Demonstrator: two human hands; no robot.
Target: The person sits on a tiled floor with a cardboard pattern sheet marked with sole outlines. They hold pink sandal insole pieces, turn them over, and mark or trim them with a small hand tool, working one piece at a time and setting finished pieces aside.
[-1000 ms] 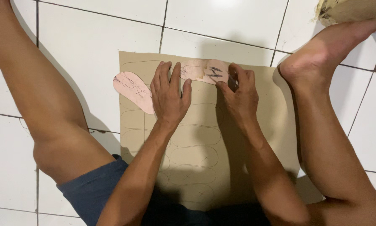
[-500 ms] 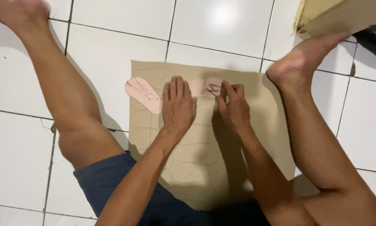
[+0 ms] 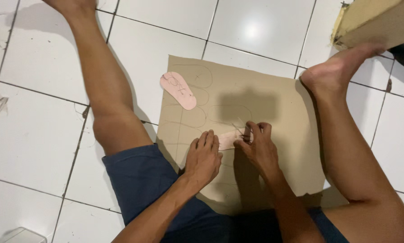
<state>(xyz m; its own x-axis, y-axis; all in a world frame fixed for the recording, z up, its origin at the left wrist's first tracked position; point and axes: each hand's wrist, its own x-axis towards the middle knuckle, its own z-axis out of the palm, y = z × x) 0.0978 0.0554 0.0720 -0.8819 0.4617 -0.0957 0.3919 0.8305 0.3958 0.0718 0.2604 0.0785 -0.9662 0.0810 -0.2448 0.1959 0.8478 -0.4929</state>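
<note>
The flat brown cardboard sheet (image 3: pixel 265 108), pencilled with sole outlines, is being partly hidden by both legs on the white tiled floor. A pink sole-shaped template (image 3: pixel 178 90) is lying near its upper left corner. A second pink template (image 3: pixel 231 137), formerly higher, is being pressed flat by the left hand (image 3: pixel 203 157). The right hand (image 3: pixel 258 146) is pinched closed; what it is gripping cannot be made out.

matt brown cardboard sheet (image 3: pixel 274 94), glossy white floor tiles (image 3: pixel 40 135), seemingly smooth pink paper template (image 3: pixel 178 90).
</note>
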